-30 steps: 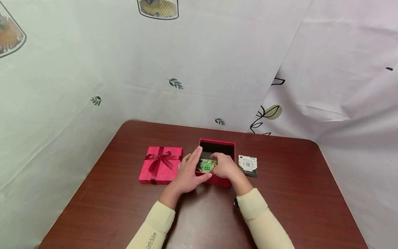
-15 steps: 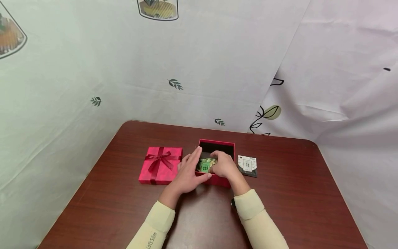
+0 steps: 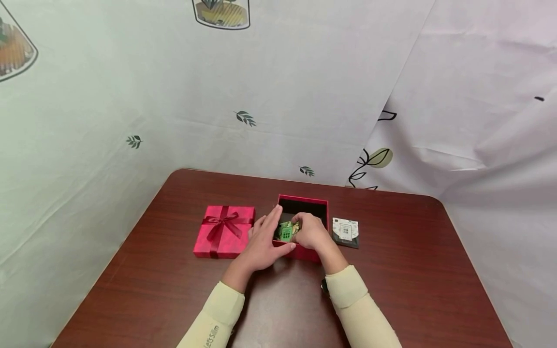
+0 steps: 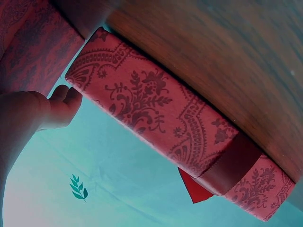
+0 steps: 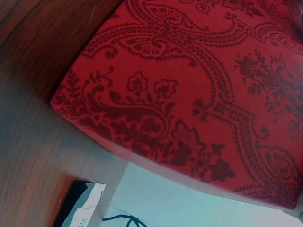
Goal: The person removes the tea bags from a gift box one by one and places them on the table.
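Note:
A red patterned gift box point(image 3: 311, 252) with a black inside stands uncovered at the middle of the table. Inside it, near the front left, is a green printed packet point(image 3: 286, 233), pinched at its right side by the curled fingers of my right hand point(image 3: 312, 233). My left hand point(image 3: 262, 246) rests at the box's left side, its long fingers straight along that wall and its thumb reaching across the front rim. The right hand's fingertips are partly hidden in the box. In the right wrist view the box wall point(image 5: 189, 104) fills most of the picture, without the hand.
Left of the box lies its red lid point(image 3: 242, 246) with a dark red ribbon bow point(image 3: 224, 221). A white and black packet point(image 3: 345, 231) lies on the table point(image 3: 409, 261) to the right. A white printed curtain point(image 3: 278, 87) hangs behind the table's far edge.
My right hand has shifted slightly left inside the box, and the green packet has moved left and tilted with it. The left hand has stayed in place.

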A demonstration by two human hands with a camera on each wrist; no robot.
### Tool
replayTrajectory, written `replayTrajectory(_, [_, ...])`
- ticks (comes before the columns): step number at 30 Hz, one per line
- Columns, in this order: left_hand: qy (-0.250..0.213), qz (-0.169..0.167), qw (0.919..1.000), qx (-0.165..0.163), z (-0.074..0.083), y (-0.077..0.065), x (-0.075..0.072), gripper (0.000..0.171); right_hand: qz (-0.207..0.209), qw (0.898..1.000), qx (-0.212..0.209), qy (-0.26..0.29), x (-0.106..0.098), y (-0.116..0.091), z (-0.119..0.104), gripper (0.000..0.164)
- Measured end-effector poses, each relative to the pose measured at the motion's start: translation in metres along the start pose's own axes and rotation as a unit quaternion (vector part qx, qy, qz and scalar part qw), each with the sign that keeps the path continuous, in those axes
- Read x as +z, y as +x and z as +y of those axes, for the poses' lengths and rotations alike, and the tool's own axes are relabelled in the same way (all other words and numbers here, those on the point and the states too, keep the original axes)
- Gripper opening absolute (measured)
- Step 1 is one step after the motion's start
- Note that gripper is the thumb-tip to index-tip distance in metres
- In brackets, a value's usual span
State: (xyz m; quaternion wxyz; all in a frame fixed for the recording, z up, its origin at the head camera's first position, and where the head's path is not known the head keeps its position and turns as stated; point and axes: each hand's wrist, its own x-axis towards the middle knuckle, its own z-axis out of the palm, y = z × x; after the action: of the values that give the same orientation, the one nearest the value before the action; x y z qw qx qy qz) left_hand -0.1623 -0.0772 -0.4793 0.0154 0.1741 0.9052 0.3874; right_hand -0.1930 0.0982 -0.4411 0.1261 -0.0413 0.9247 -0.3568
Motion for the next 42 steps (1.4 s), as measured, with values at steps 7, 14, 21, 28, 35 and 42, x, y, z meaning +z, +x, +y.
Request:
replayTrajectory(7, [0.000, 0.002, 1.0000, 0.005, 0.000, 0.000, 0.000, 0.102, -0.015, 1.000, -0.002, -0.004, 0.001, 0.002, -0.001, 0.041])
replayTrajectory(14, [0.000, 0.004, 1.0000, 0.002, -0.001, 0.000, -0.001, 0.103, -0.016, 1.000, 0.002, -0.008, 0.005, 0.005, -0.003, 0.044])
replayTrajectory(21, [0.001, 0.000, 1.0000, -0.003, 0.000, 0.000, -0.001, 0.103, -0.012, 1.000, 0.002, -0.006, 0.006, 0.004, -0.003, 0.045])
replayTrajectory(28, [0.007, 0.002, 1.0000, -0.006, 0.001, -0.001, 0.000, 0.104, 0.006, 1.000, -0.017, 0.010, 0.003, 0.000, -0.001, 0.049])
replayTrajectory(35, [0.005, 0.002, 1.0000, -0.007, 0.001, 0.000, 0.000, 0.104, 0.031, 0.999, -0.024, 0.029, -0.003, -0.005, -0.001, 0.049])
replayTrajectory(42, [0.011, 0.001, 0.9999, -0.007, 0.002, 0.000, 0.000, 0.103, 0.051, 0.998, -0.027, 0.039, -0.010, -0.010, 0.000, 0.049])
